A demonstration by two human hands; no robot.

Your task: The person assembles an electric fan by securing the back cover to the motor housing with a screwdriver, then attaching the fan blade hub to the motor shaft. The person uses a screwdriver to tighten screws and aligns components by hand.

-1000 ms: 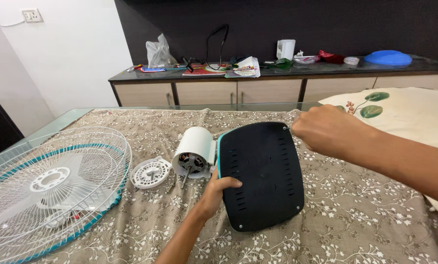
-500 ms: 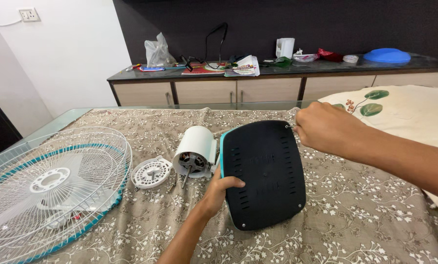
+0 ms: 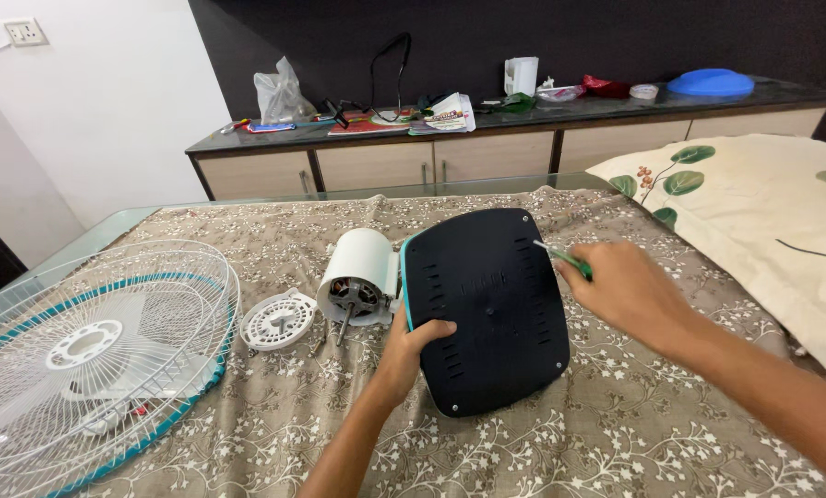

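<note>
— Fingers (image 3: 434,328) of the left hand (image 3: 411,355) curl over the left edge of the black fan base (image 3: 487,309), thumb behind, gripping it. And the other hand?

— The right hand (image 3: 627,288) is clenched around a green-handled screwdriver (image 3: 562,257), its metal tip resting on the base's upper right corner.

— Where does the base sit?

— Tilted up on its lower edge on the floral tablecloth (image 3: 634,433), underside toward the camera, a teal rim showing along its left side.

— What lies around it?

— Just left, a white motor housing (image 3: 358,276) with its shaft pointing forward; beside that, a small round white vented cover (image 3: 280,319); farther left, a wire fan guard (image 3: 90,355) with a teal ring. A leaf-print pillow (image 3: 754,221) lies at right.
</note>
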